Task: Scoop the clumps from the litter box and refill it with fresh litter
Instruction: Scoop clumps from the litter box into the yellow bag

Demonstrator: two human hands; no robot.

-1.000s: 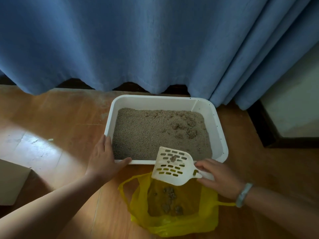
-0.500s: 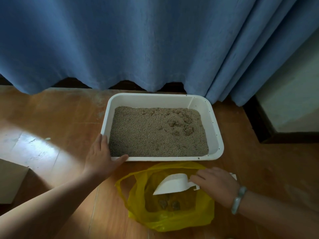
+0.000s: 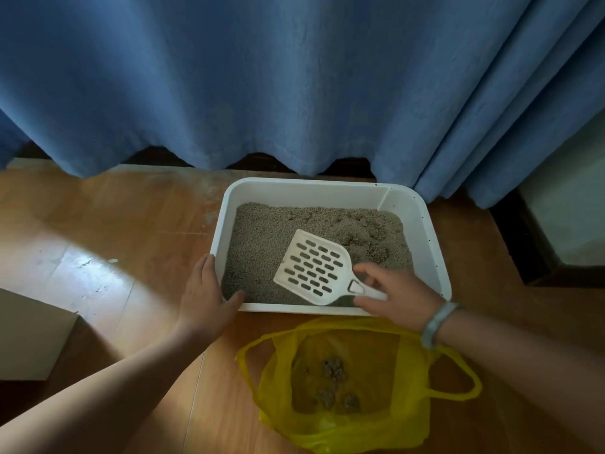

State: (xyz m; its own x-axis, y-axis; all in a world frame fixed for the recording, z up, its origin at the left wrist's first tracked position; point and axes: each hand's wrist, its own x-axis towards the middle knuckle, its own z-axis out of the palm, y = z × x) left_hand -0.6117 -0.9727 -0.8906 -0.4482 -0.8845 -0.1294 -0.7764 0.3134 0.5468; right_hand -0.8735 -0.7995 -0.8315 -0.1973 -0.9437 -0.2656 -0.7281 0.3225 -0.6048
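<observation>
Right hand (image 3: 400, 299) pinches scoop (image 3: 313, 267) (handle mostly hidden); left hand (image 3: 203, 301) spread on litter box (image 3: 437, 247).

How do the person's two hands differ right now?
The left hand rests with fairly straight fingers on the near left corner of the litter box, while the right hand grips the handle of the white slotted scoop over the litter. The left hand holds no tool; the right does. The right wrist wears a pale bracelet; the left wrist is bare. Both hands sit at the box's near edge.
</observation>
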